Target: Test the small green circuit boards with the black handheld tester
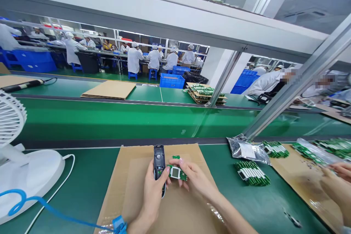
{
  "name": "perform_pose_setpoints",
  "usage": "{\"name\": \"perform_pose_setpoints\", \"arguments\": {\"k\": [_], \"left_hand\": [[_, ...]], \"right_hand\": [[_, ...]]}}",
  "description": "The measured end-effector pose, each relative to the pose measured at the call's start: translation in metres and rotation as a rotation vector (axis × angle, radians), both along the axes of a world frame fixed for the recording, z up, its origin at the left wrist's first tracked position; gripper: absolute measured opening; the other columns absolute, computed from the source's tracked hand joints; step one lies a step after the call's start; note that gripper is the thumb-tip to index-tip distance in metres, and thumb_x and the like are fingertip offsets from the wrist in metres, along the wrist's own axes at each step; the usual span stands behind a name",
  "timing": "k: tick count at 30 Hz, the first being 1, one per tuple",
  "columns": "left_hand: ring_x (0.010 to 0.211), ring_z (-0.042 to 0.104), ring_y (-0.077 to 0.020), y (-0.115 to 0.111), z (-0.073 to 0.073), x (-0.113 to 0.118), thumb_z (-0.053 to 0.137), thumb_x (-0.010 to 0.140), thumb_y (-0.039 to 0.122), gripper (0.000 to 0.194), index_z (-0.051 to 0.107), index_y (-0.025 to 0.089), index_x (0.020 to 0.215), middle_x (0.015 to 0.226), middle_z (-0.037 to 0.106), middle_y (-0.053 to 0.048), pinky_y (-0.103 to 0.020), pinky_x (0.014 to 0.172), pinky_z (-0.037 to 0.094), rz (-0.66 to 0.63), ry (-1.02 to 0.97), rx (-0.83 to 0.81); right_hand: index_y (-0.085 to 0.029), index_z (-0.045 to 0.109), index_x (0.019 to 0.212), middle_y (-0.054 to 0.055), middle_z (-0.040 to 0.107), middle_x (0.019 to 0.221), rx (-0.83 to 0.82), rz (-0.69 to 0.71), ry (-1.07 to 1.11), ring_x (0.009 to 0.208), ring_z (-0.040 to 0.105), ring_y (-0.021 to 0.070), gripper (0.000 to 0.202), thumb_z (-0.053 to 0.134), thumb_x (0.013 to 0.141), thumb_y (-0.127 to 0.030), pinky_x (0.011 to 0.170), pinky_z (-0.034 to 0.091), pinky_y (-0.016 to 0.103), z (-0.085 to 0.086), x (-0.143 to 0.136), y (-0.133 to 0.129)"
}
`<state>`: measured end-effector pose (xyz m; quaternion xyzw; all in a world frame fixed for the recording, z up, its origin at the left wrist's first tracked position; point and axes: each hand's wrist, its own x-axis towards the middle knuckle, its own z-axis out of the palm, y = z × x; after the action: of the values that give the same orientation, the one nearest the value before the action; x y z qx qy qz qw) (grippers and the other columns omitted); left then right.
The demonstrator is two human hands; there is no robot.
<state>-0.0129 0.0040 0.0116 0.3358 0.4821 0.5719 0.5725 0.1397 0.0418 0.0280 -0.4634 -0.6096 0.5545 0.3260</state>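
My left hand (154,186) is wrapped round a dark, elongated plastic housing (159,157), held upright above a brown cardboard sheet (131,168). Its thumb lies over the housing's open inner side, close to the board. Just to the right, my right hand (192,177) grips a small green circuit board (175,172) with a white-framed square on its face. The board is beside the housing, tilted slightly. A blue cord with a band (119,223) is at my left wrist.
A white fan (33,175) stands at the left. Rows of green boards (252,173) and a silvery bag (248,150) lie on the right. Another person's hands (336,182) work at the far right. Metal posts (296,69) and a green conveyor (104,119) are ahead.
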Motion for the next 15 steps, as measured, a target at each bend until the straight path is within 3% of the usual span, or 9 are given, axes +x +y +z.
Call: {"name": "perform_pose_setpoints", "arguments": {"k": [2, 3, 5, 7, 9, 12, 15], "left_hand": [[0.053, 0.056, -0.0125, 0.001, -0.001, 0.0, 0.071, 0.076, 0.044, 0.046, 0.051, 0.018, 0.109, 0.062, 0.06, 0.002, -0.021, 0.049, 0.043, 0.02, -0.024, -0.024], [0.054, 0.058, -0.0133, 0.001, -0.002, 0.0, 0.071, 0.076, 0.044, 0.046, 0.051, 0.018, 0.107, 0.064, 0.062, 0.001, -0.022, 0.051, 0.045, 0.029, -0.041, -0.026], [0.057, 0.061, -0.0154, 0.002, -0.001, 0.0, 0.071, 0.075, 0.044, 0.044, 0.05, 0.018, 0.103, 0.068, 0.066, -0.002, -0.026, 0.056, 0.049, 0.036, -0.073, -0.015], [0.059, 0.065, -0.0174, 0.003, 0.0, 0.0, 0.071, 0.076, 0.042, 0.042, 0.05, 0.017, 0.102, 0.069, 0.069, -0.004, -0.029, 0.062, 0.052, 0.025, -0.095, 0.003], [0.064, 0.068, -0.0201, 0.004, 0.001, -0.001, 0.073, 0.075, 0.04, 0.044, 0.052, 0.016, 0.105, 0.073, 0.071, -0.006, -0.032, 0.068, 0.053, 0.01, -0.118, 0.001], [0.073, 0.071, -0.0241, 0.003, 0.002, -0.002, 0.077, 0.071, 0.038, 0.05, 0.055, 0.013, 0.109, 0.079, 0.074, -0.01, -0.036, 0.076, 0.054, -0.017, -0.174, -0.028], [0.078, 0.072, -0.0267, 0.003, 0.002, -0.002, 0.079, 0.068, 0.037, 0.054, 0.058, 0.01, 0.11, 0.084, 0.075, -0.013, -0.038, 0.081, 0.053, -0.035, -0.239, -0.048]], "right_hand": [[-0.021, 0.068, 0.11, 0.004, 0.066, 0.084, 0.222, -0.05, -0.296, 0.063, 0.06, 0.0156, 0.045, 0.04, 0.094, -0.052, 0.055, 0.044, 0.025, 0.003, 0.009, 0.03], [-0.024, 0.069, 0.107, 0.003, 0.067, 0.089, 0.392, -0.167, -0.505, 0.069, 0.061, 0.0157, 0.035, 0.045, 0.093, -0.044, 0.063, 0.046, 0.026, 0.004, 0.016, 0.049], [-0.022, 0.07, 0.107, 0.006, 0.064, 0.094, 0.463, -0.308, -0.64, 0.082, 0.059, 0.0196, 0.026, 0.051, 0.089, -0.027, 0.073, 0.045, 0.03, 0.007, 0.03, 0.09], [-0.024, 0.07, 0.108, 0.006, 0.06, 0.094, 0.483, -0.354, -0.727, 0.085, 0.057, 0.0203, 0.029, 0.056, 0.084, -0.017, 0.072, 0.043, 0.029, 0.008, 0.044, 0.126], [-0.026, 0.074, 0.096, 0.005, 0.057, 0.091, 0.503, -0.372, -0.793, 0.088, 0.054, 0.0209, 0.025, 0.063, 0.078, -0.014, 0.07, 0.041, 0.028, 0.005, 0.054, 0.151], [-0.025, 0.075, 0.068, 0.006, 0.055, 0.086, 0.551, -0.408, -0.855, 0.089, 0.051, 0.022, 0.013, 0.067, 0.076, -0.018, 0.069, 0.041, 0.028, -0.005, 0.063, 0.162], [-0.023, 0.073, 0.063, 0.008, 0.056, 0.09, 0.616, -0.506, -0.876, 0.091, 0.048, 0.0236, 0.026, 0.058, 0.082, -0.018, 0.076, 0.041, 0.032, -0.019, 0.065, 0.148]]}}
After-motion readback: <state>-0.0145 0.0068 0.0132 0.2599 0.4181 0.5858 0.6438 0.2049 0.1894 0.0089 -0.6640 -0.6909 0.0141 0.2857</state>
